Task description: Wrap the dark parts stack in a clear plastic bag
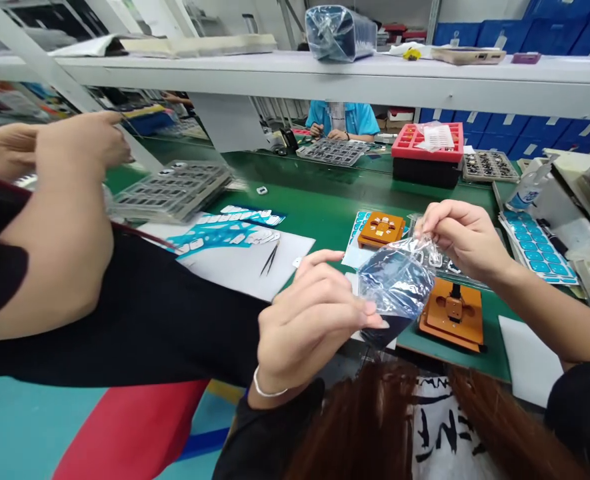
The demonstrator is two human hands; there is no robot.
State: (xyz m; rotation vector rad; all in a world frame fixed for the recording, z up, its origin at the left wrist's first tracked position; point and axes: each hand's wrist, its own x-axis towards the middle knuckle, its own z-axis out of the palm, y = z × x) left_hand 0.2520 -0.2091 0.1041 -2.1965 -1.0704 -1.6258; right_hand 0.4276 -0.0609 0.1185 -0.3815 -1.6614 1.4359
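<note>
Between my hands is a clear plastic bag [399, 277] with a dark, flat contents inside; what the contents are I cannot make out. My left hand [319, 300], with a white band at the wrist, grips the bag's lower left side between thumb and fingers. At the bag's upper right corner, my right hand [457, 233] pinches the crumpled plastic. Just behind the bag stands an orange fixture [382, 228] with small pieces on top. A second, larger orange fixture [452, 313] lies below my right hand on the green mat.
Black tweezers [270, 259] lie on a white sheet [295, 247] beside blue sticker sheets. Stacked plastic trays [172, 190] stand at left, near a neighbour's arms [69, 153]. A red parts box [427, 143] is behind. A white shelf [295, 77] crosses overhead; another person sits opposite.
</note>
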